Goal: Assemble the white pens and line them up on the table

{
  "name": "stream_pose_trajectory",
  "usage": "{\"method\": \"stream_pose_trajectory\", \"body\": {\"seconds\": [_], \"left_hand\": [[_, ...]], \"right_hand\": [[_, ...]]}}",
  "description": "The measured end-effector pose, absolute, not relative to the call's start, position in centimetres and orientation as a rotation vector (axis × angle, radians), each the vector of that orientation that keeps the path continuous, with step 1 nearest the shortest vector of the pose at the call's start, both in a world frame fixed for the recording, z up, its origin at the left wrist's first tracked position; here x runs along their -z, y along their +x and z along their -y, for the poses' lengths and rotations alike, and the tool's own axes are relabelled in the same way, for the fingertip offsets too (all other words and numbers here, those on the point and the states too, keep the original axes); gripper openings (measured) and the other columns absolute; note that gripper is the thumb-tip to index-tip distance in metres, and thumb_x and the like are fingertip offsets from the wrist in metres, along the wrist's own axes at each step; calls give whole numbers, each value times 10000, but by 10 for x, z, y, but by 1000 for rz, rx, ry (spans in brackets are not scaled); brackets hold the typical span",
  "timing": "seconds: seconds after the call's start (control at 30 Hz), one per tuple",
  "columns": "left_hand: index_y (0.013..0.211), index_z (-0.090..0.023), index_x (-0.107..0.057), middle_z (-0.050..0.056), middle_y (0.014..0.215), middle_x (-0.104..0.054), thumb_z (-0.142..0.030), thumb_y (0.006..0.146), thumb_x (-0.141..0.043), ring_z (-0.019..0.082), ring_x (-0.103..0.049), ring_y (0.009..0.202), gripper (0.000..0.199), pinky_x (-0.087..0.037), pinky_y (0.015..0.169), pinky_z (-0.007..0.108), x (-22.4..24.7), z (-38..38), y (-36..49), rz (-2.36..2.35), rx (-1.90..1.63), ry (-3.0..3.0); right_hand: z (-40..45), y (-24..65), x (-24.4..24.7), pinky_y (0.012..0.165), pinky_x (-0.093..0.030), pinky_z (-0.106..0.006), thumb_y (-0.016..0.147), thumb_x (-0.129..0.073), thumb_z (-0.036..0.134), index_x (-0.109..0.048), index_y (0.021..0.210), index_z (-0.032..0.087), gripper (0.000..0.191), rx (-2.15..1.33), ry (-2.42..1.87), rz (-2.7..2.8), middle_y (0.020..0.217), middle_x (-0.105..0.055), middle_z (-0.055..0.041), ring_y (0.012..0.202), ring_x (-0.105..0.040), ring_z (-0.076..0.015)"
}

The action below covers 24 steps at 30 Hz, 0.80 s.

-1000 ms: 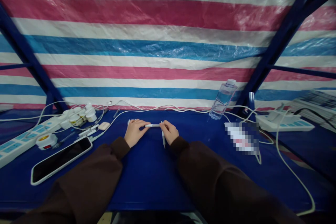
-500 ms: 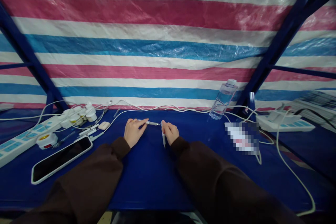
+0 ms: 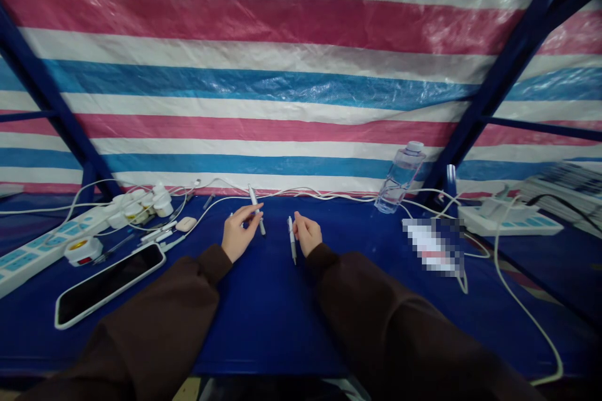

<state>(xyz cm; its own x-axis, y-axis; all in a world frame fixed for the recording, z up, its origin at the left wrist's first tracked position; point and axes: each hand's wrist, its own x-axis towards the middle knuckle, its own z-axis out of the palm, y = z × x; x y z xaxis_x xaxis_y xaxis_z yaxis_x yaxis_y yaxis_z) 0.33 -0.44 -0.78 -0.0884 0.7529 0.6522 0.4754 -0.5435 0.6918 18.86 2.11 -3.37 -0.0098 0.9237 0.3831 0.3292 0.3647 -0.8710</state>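
Near the middle of the blue table (image 3: 273,319), my left hand (image 3: 239,233) pinches a white pen (image 3: 255,199) between thumb and fingers; the pen points away from me, tilted slightly left. To the right, a second white pen (image 3: 292,239) lies on the table, pointing roughly toward me. Just beside it rests my right hand (image 3: 308,235), its fingers curled together; whether they touch this pen or hold anything is too small to tell.
A phone (image 3: 110,285), a power strip (image 3: 56,244) with plugs and an earbud case (image 3: 186,224) lie left. A clear bottle (image 3: 399,178), another power strip (image 3: 515,222) and cables are right. Striped sheeting (image 3: 282,88) hangs behind.
The pen in my left hand has turned from lying sideways, its end near my right hand, to pointing away from me. My right fingers have moved slightly off the top of the other pen.
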Motion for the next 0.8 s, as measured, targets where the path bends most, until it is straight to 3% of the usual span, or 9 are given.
{"method": "stream_pose_trajectory", "body": {"seconds": [0.1,0.23,0.3,0.63,0.8], "left_hand": [[1183,-209,-531,63,970,-621,-300,794,-583,167,-674,712,403,-530,548,228,8,3,5,-1269,-1682,1692],[1411,-315,-101,8,871,-587,-260,756,-630,151,-668,634,844,-521,472,208,5,3,9,-1118,-1699,1483],[1416,-332,-16,-20,816,-564,-244,744,-642,146,-664,611,923,-525,471,209,2,4,11,-1080,-1677,1442],[1304,-259,-217,-56,717,-543,-282,697,-675,191,-678,595,760,-542,457,237,3,3,8,-1050,-1587,1389],[1272,-257,-228,-68,698,-536,-303,709,-662,177,-670,564,712,-537,446,226,1,3,8,-1049,-1567,1378]], "right_hand": [[-22,188,34,493,-333,-231,835,-289,631,-472,498,204,574,-702,-1179,1539,463,-486,15,465,-446,-117],[-22,188,34,496,-336,-229,834,-294,628,-478,504,204,568,-710,-1183,1539,464,-487,15,464,-444,-116],[-22,188,34,497,-335,-230,838,-295,621,-480,505,204,564,-716,-1185,1533,456,-483,16,462,-444,-117],[-22,188,35,493,-334,-232,841,-294,618,-479,503,207,563,-721,-1183,1513,435,-471,21,448,-444,-120],[-22,188,35,493,-337,-229,839,-292,626,-478,506,206,567,-725,-1194,1519,436,-476,20,454,-450,-121]]}}
